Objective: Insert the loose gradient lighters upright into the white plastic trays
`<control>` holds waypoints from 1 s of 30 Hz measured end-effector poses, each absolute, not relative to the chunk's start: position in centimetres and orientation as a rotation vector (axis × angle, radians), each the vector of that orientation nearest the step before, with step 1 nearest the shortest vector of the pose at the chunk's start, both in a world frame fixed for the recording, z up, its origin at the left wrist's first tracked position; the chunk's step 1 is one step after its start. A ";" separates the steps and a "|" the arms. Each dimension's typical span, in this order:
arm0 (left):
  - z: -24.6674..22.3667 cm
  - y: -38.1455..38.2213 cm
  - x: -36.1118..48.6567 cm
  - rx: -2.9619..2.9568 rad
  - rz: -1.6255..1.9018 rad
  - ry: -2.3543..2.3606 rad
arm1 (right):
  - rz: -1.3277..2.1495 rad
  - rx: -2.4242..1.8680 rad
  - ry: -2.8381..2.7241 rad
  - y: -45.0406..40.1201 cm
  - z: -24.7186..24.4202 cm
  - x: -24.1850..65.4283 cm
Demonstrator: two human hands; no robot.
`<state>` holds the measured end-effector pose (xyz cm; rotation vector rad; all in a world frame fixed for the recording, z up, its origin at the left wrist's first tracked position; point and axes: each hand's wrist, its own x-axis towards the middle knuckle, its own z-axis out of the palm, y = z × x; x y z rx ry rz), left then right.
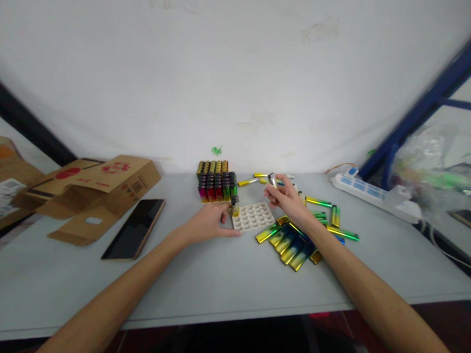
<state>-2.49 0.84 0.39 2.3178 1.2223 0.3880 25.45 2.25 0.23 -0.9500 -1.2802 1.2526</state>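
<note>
Left hand (209,223): spread, left of tray (254,217); right hand (288,200): pinching lighter (273,181), right of tray

1 phone (134,229) (dark screen), 1 power strip (375,196)

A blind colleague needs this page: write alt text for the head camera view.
A right hand holds a lighter over a table; the left hand is at the left end of a white tray with hollows, where another lighter stands. Upright lighters are packed behind, with loose lighters to the right.
</note>
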 end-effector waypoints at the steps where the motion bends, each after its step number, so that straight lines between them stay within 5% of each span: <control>1: 0.4 0.9 -2.5 2.317 0.391 1.220 | 1.226 -0.957 -1.297 2.3 0.2 25.4; 14: 0.4 0.9 -2.5 2.319 0.386 1.231 | 0.585 -1.342 -1.705 2.0 0.5 25.9; 30: 0.5 0.8 -2.4 2.315 0.387 1.232 | 0.518 -1.276 -1.784 1.8 0.0 25.6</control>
